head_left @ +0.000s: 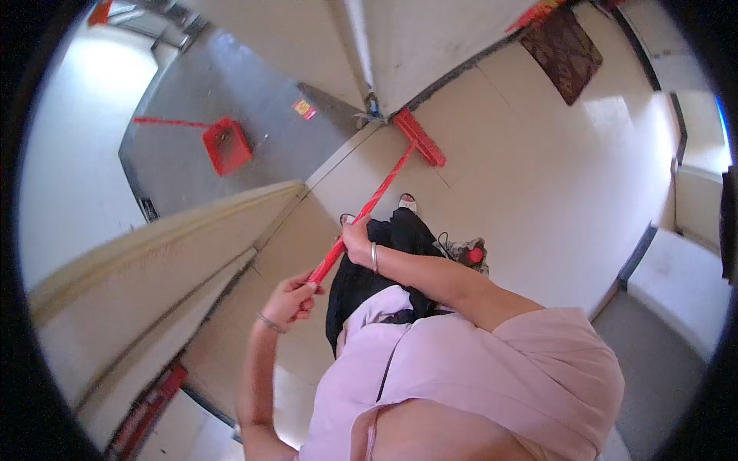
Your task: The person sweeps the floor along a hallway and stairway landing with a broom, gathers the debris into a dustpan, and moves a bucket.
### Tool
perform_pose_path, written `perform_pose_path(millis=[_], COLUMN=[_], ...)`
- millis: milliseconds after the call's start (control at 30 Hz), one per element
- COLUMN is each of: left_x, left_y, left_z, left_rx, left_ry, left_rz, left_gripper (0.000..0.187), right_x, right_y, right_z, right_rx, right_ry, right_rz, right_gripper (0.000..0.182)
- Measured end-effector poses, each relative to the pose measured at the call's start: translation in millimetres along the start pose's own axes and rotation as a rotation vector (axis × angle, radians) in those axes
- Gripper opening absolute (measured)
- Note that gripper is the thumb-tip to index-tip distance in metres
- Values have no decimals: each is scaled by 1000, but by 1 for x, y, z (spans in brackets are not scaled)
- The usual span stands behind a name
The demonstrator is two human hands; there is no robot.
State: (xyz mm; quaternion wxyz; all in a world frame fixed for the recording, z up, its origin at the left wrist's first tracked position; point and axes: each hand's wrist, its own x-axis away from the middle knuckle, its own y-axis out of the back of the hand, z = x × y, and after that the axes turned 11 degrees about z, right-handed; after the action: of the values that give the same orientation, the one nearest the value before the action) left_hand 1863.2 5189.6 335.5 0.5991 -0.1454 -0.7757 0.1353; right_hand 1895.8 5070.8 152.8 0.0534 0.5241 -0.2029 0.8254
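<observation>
I hold a red broom (380, 190) in both hands, its shaft slanting away from me. My left hand (289, 300) is closed around the top end of the handle. Farther down the shaft, my right hand (356, 241) is wrapped around it, a bangle on that wrist. The red broom head (419, 138) rests on the pale tiled floor (530, 165), close to the corner of a wall by the doorway. Beyond the threshold, a red dustpan (227, 146) with a long handle lies on the grey floor, some debris inside it.
An open door (161, 253) stands at the left. A red and yellow packet or card (304, 109) lies on the grey floor. At the upper right is a dark patterned mat (563, 55). A patterned bag (465, 255) with something red sits beside my legs.
</observation>
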Motion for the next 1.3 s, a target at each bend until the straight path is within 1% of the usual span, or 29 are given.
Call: perform_pose_path(millis=[67, 167, 200, 233, 267, 300, 333, 367, 400, 433, 467, 500, 533, 567, 600, 633, 667, 700, 733, 767, 800, 833, 933, 1033, 1100, 1200, 1267, 1300], left_x=[27, 26, 19, 6, -9, -25, -43, -59, -69, -75, -80, -85, -86, -79, -71, -36, -22, 5, 32, 45, 55, 65, 87, 99, 103, 95, 85, 84], left_y=[15, 34, 35, 33, 32, 28, 20, 13, 3, -1, 4, 9, 15, 28, 46, 57, 73, 82, 85, 95, 106, 111, 120, 126, 128, 132, 131, 129], left_z=[-1, 0, -1, -1, 2, 7, 15, 23, 25, 28, 35, 41, 45, 48, 56, 49, 55, 53, 49, 52, 53, 50, 46, 45, 49, 51, 43, 43], left_rx=[-88, -186, -201, -214, -127, -40, 144, 326, 213, 98, 28, -45, -117, -81, -42, 1, 48, -7, 75, 82, 92, 58, -20, -57, -28, 104, 87, 78], left_ry=[50, 41, -13, -63, -134, -205, -319, -430, -577, -724, -836, -944, -1048, -1066, -979, -921, -1003, -1042, -1067, -1168, -1274, -1338, -1507, -1643, -1722, -1628, -1505, -1447], left_rz=[14, 151, 179, 207, 266, 324, 380, 434, 378, 320, 194, 64, -71, -159, -300, -378, -466, -573, -605, -631, -657, -665, -689, -663, -623, -447, -391, -359], left_gripper=[35, 37, 37, 36, 36, 37, 36, 36, 33, 30, 26, 23, 19, 12, 9, 10, 13, 16, 18, 18, 19, 19, 20, 20, 19, 19, 19, 19], right_x=[9, -2, -35, -47, -59, -46, -29, -19, -42, -64, -81, -98, -116, -132, -145, -149, -141, -113, -84, -87, -87, -84, 4, 5, 14, 42, 22, 5], right_y=[-11, -5, 20, 42, 63, 73, 82, 85, 102, 119, 124, 116, 100, 77, 51, 19, -17, -62, -108, -134, -158, -175, -224, -227, -216, -190, -162, -140], right_z=[-22, -38, -58, -56, -54, -32, -7, 9, 15, 20, 20, 9, -7, -28, -50, -69, -84, -84, -84, -102, -115, -119, -74, -75, -73, -56, -59, -68], right_rx=[-89, -85, -21, -46, -71, -109, -146, -111, 9, 129, 207, 222, 135, -17, -175, -259, -297, -202, -105, 61, 84, 113, -27, -147, -181, -165, -179, -215], right_ry=[26, 104, 208, 215, 222, 205, 187, 239, 221, 202, 181, 145, 99, 44, -7, -33, -46, -30, -20, 7, 80, 153, 52, 15, -24, -77, -129, -214], right_rz=[42, -124, -164, -152, -140, -93, -47, -15, -29, -43, -39, -23, 4, 36, 62, 53, 23, -40, -105, -121, -41, 42, 222, 318, 270, 178, 141, 184], right_gripper=[53, 48, 45, 40, 35, 26, 19, 13, 10, 15, 14, 12, 11, 9, 7, 6, 4, 4, 11, 13, 12, 12, 12, 12, 9, 5, 5, 10])
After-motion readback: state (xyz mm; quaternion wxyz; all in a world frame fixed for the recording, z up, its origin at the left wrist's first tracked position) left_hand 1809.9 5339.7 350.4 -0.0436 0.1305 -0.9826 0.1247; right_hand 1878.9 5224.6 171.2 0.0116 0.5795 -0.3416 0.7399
